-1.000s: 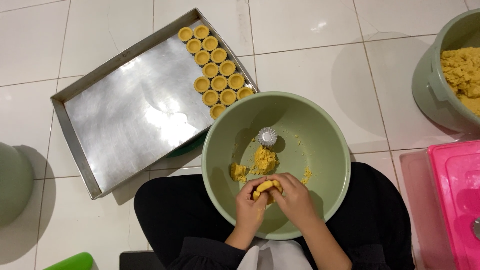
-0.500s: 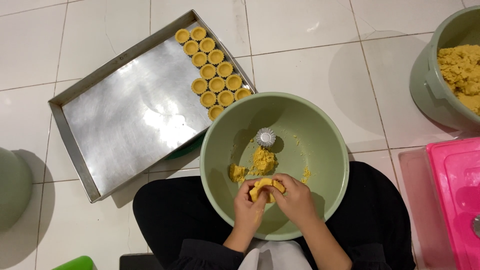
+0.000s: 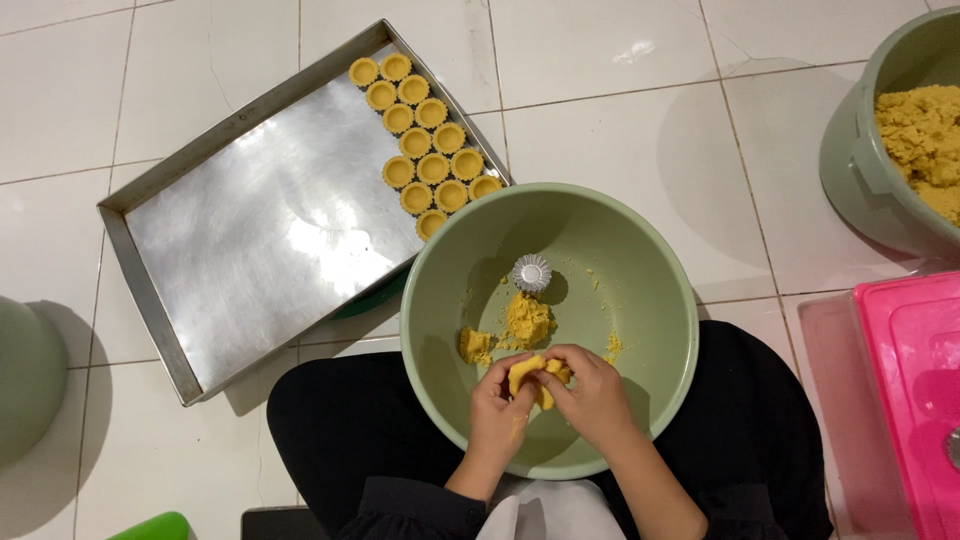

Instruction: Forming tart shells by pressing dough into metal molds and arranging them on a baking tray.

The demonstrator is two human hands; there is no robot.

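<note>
A person seated on a white tiled floor (image 3: 620, 130) works a lump of yellow dough (image 3: 531, 377) over a large pale green bowl (image 3: 660, 300) resting on a dark-clothed lap. The left hand (image 3: 497, 412) and right hand (image 3: 594, 395) meet at the near side of the bowl, fingers of both curled and pinched closed around the dough, which sits between the fingertips just above the bowl's inner wall. Inside the bowl lie a small fluted metal mould (image 3: 532, 272), a loose mound of dough (image 3: 527, 319) just below it and a smaller piece (image 3: 474, 346) to its left, with crumbs scattered nearby. To the left, a shiny metal baking tray (image 3: 250, 240) lies at an angle on the tiles, its far-right corner lined with rows of small pressed dough shells (image 3: 425, 145); one tray corner tucks under the bowl's rim. A grey-green tub of dough (image 3: 860, 170) stands at upper right, a pink plastic container (image 3: 910, 390) beside the knee at right, and another green vessel (image 3: 25, 370) at the left edge
</note>
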